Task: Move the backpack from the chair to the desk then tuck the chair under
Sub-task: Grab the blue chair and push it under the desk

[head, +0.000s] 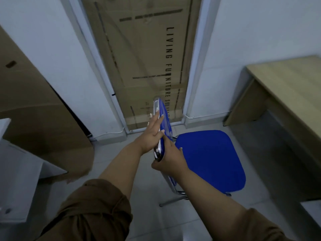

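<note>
chair (208, 159) stands left of the desk (286, 80), apparently before a carton (142, 58).

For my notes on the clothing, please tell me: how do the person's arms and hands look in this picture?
Both arms wear loose brown sleeves, the left sleeve and the right sleeve, bunched up in folds so that the forearms are bare. The left grip and the right grip are bare hands: no gloves, rings, watch or markings show.

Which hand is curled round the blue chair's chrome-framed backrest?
The right hand, fingers wrapped round the near end of the blue chrome-framed backrest; the left hand lies along it with straight fingers.
</note>
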### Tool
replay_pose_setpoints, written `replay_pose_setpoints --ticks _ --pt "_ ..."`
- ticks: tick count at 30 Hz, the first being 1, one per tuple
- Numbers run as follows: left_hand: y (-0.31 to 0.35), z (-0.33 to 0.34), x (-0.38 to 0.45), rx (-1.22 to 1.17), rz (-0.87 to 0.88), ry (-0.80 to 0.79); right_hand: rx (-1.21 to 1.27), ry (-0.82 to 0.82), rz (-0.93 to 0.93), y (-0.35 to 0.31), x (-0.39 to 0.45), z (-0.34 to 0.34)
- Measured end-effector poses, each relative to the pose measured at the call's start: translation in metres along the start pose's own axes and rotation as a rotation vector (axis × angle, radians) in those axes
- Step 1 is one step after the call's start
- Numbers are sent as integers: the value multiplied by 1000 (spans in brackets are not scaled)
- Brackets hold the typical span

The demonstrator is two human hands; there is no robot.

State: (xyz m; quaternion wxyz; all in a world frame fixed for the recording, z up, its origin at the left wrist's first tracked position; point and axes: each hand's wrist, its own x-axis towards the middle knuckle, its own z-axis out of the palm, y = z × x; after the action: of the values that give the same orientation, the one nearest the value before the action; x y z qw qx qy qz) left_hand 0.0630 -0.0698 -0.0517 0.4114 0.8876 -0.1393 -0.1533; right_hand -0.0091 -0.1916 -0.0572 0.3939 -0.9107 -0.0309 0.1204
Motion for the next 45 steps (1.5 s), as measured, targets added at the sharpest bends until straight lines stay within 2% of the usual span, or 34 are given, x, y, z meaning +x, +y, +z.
replay_pose_setpoints --ticks 4,8,17,26,31,33,36,45 --pt "4 7 14 70 -26 40 -29 -47 35 12 -8 -13" --pt "43 48 50 133 49 4 5 40 122 57 -14 -56" --pt "131 143 116 223 72 -80 -12 189 250 145 -40 -154" --pt "207 225 156 355 122 -44 -81 335 434 212 -64 -224" --pt "208 228 165 462 118 36 -224 470 384 207 -45 -219" --pt "197 216 173 475 106 90 -322 463 357 201 -34 -213" --pt "189 201 186 411 114 80 -457 443 378 204 -25 -206" --pt "204 210 216 262 170 70 -542 457 369 224 -16 -227"
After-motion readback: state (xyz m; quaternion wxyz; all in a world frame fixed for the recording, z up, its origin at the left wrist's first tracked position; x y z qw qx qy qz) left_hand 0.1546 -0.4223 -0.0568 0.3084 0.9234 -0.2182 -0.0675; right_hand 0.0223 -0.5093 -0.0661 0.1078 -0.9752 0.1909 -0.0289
